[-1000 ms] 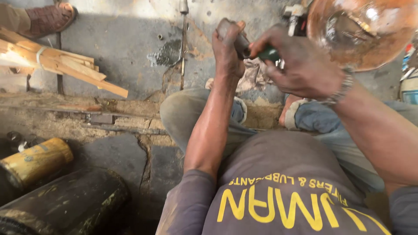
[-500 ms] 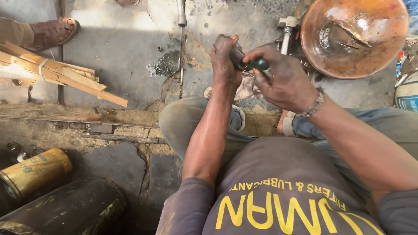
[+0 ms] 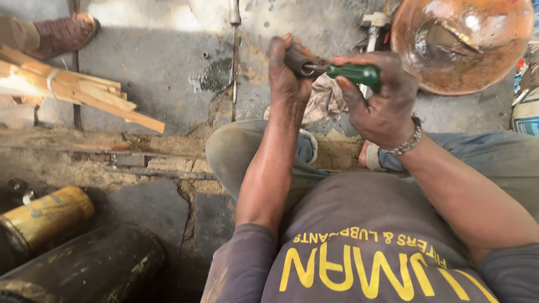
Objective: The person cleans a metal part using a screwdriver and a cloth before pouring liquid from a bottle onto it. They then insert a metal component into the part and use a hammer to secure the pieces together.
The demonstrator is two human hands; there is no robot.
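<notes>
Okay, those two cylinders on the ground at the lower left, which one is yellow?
The yellow cylinder, lying farther up and left. The black cylinder beside it, nearer the bottom edge, is larger and dark.

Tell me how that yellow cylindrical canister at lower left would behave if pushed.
The yellow canister lies on its side, so it would probably roll rather than slide. It looks like rigid metal, unlikely to flex. Its grimy surface and the black drum close alongside may check the roll.
</notes>
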